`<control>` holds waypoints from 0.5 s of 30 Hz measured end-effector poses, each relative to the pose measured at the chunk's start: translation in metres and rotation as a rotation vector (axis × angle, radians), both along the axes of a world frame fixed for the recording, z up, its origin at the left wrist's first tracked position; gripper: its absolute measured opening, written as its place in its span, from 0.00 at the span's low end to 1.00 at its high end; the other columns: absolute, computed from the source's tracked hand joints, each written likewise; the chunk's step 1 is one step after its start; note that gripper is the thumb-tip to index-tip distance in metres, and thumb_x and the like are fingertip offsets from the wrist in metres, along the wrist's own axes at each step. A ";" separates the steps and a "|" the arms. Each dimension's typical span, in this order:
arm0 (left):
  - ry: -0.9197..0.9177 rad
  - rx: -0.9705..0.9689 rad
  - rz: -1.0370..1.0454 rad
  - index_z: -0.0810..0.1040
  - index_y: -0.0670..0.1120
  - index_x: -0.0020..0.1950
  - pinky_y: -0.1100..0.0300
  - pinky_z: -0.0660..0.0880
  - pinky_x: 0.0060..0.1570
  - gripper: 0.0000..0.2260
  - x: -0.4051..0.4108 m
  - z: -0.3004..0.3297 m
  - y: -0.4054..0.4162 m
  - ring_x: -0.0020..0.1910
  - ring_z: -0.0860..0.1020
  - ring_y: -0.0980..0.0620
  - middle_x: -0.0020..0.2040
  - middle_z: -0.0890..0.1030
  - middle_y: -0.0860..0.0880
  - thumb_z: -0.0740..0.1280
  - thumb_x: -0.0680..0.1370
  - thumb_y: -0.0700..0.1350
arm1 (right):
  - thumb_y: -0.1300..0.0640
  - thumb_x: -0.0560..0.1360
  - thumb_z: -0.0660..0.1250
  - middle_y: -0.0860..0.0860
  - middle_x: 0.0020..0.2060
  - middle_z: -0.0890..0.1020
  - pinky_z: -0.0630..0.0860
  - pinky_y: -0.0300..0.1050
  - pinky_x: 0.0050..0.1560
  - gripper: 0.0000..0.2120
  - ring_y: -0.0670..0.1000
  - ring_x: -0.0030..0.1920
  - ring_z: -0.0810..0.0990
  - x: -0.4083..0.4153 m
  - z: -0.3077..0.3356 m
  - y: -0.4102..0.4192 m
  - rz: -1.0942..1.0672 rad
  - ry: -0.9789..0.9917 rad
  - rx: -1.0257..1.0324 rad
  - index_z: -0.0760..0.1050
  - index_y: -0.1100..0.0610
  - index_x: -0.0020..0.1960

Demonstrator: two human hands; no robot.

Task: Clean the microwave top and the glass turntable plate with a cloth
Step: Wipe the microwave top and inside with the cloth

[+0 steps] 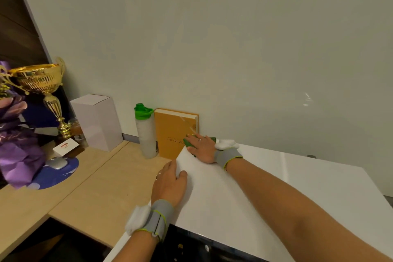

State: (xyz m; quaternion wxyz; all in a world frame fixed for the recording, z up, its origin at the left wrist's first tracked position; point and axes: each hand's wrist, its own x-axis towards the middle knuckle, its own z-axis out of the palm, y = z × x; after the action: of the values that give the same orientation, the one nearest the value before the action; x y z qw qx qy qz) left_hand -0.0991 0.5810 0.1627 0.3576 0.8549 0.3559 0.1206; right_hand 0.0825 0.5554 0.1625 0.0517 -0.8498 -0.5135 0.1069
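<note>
The microwave top (265, 178) is a white slab reaching from the wall to the near edge, bare across its middle and right. Its left edge drops to a wooden desk (89, 189), where a bottle (145, 132) and an orange book (174, 132) stand just beside the far left corner. There the right hand (201, 148) lies flat, fingers straight, pressing a green cloth (189, 143) (mostly hidden beneath it). The left hand (169, 183) rests on the left edge, fingers relaxed, holding nothing.
</note>
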 end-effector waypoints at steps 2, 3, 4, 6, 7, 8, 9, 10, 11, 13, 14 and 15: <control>-0.006 0.009 0.008 0.56 0.46 0.76 0.55 0.59 0.71 0.24 0.000 0.002 0.001 0.74 0.59 0.48 0.76 0.59 0.51 0.55 0.81 0.47 | 0.48 0.83 0.46 0.48 0.78 0.48 0.44 0.51 0.76 0.25 0.51 0.78 0.45 0.007 0.000 -0.016 -0.010 0.008 -0.001 0.46 0.51 0.78; -0.006 0.005 0.010 0.57 0.46 0.76 0.55 0.59 0.71 0.24 0.000 0.002 0.000 0.74 0.60 0.48 0.76 0.60 0.50 0.55 0.81 0.48 | 0.48 0.83 0.46 0.48 0.78 0.49 0.44 0.51 0.76 0.25 0.51 0.78 0.46 0.009 0.000 -0.027 -0.026 0.005 -0.003 0.46 0.51 0.78; -0.009 0.003 0.011 0.57 0.47 0.76 0.54 0.60 0.71 0.24 -0.001 0.002 -0.001 0.74 0.60 0.47 0.76 0.60 0.50 0.56 0.81 0.48 | 0.48 0.82 0.46 0.48 0.78 0.49 0.44 0.50 0.76 0.25 0.51 0.78 0.46 0.010 0.000 -0.038 -0.047 -0.005 -0.003 0.45 0.51 0.78; -0.020 0.001 0.009 0.57 0.47 0.77 0.53 0.61 0.71 0.24 -0.004 0.003 -0.002 0.74 0.61 0.47 0.76 0.60 0.50 0.56 0.80 0.48 | 0.48 0.82 0.47 0.48 0.78 0.48 0.44 0.50 0.76 0.26 0.51 0.78 0.46 0.009 0.000 -0.058 -0.090 -0.004 -0.002 0.45 0.52 0.78; -0.021 0.003 0.002 0.57 0.48 0.77 0.53 0.61 0.71 0.25 -0.004 0.003 -0.004 0.74 0.61 0.47 0.76 0.60 0.50 0.56 0.80 0.49 | 0.48 0.82 0.47 0.48 0.78 0.48 0.44 0.49 0.76 0.26 0.51 0.78 0.46 0.006 0.001 -0.068 -0.108 0.007 -0.004 0.45 0.52 0.78; -0.019 0.014 -0.008 0.57 0.48 0.77 0.53 0.61 0.72 0.25 -0.005 0.003 -0.006 0.74 0.61 0.47 0.76 0.60 0.50 0.56 0.80 0.50 | 0.48 0.82 0.47 0.48 0.78 0.47 0.43 0.49 0.76 0.26 0.51 0.78 0.45 0.001 0.003 -0.077 -0.120 0.015 -0.007 0.45 0.52 0.78; -0.016 0.040 -0.023 0.56 0.48 0.77 0.52 0.60 0.72 0.25 -0.003 0.005 -0.010 0.75 0.59 0.47 0.77 0.59 0.50 0.56 0.81 0.50 | 0.48 0.82 0.47 0.48 0.78 0.46 0.43 0.49 0.76 0.27 0.51 0.78 0.45 -0.006 0.005 -0.086 -0.125 0.022 -0.009 0.44 0.53 0.78; -0.012 0.065 -0.034 0.56 0.49 0.77 0.52 0.58 0.73 0.25 -0.004 0.005 -0.010 0.75 0.58 0.47 0.77 0.58 0.50 0.56 0.81 0.51 | 0.48 0.82 0.48 0.48 0.78 0.46 0.43 0.49 0.77 0.27 0.52 0.78 0.44 -0.017 0.005 -0.089 -0.112 0.032 -0.013 0.44 0.53 0.78; -0.015 0.087 -0.063 0.55 0.49 0.77 0.53 0.56 0.73 0.25 -0.003 0.007 -0.014 0.76 0.56 0.48 0.77 0.58 0.50 0.55 0.81 0.52 | 0.48 0.82 0.48 0.48 0.78 0.45 0.43 0.49 0.77 0.27 0.52 0.78 0.44 -0.030 0.006 -0.094 -0.097 0.027 -0.007 0.44 0.53 0.78; -0.037 0.071 -0.152 0.55 0.50 0.77 0.54 0.53 0.75 0.25 0.002 0.013 -0.028 0.77 0.53 0.49 0.78 0.56 0.50 0.55 0.81 0.53 | 0.48 0.82 0.49 0.49 0.78 0.45 0.41 0.50 0.77 0.28 0.52 0.78 0.42 -0.058 0.006 -0.109 -0.048 0.013 -0.004 0.43 0.53 0.78; -0.039 0.035 -0.208 0.54 0.51 0.77 0.54 0.51 0.76 0.24 0.004 0.015 -0.036 0.77 0.52 0.50 0.78 0.55 0.50 0.54 0.82 0.53 | 0.48 0.82 0.50 0.49 0.78 0.45 0.41 0.50 0.77 0.28 0.51 0.78 0.42 -0.071 0.006 -0.116 -0.008 0.016 -0.006 0.44 0.54 0.78; -0.030 0.002 -0.277 0.53 0.52 0.77 0.54 0.50 0.77 0.24 0.005 0.018 -0.040 0.78 0.52 0.51 0.78 0.55 0.51 0.53 0.82 0.53 | 0.48 0.82 0.50 0.49 0.78 0.46 0.40 0.49 0.77 0.29 0.51 0.78 0.41 -0.083 0.003 -0.118 0.044 0.022 -0.004 0.44 0.54 0.78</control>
State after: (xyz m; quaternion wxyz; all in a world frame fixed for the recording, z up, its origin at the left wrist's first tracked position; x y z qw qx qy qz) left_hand -0.0944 0.5411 0.1807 0.3754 0.8942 0.2293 0.0830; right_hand -0.0008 0.4374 0.1655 0.0532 -0.8372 -0.5314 0.1181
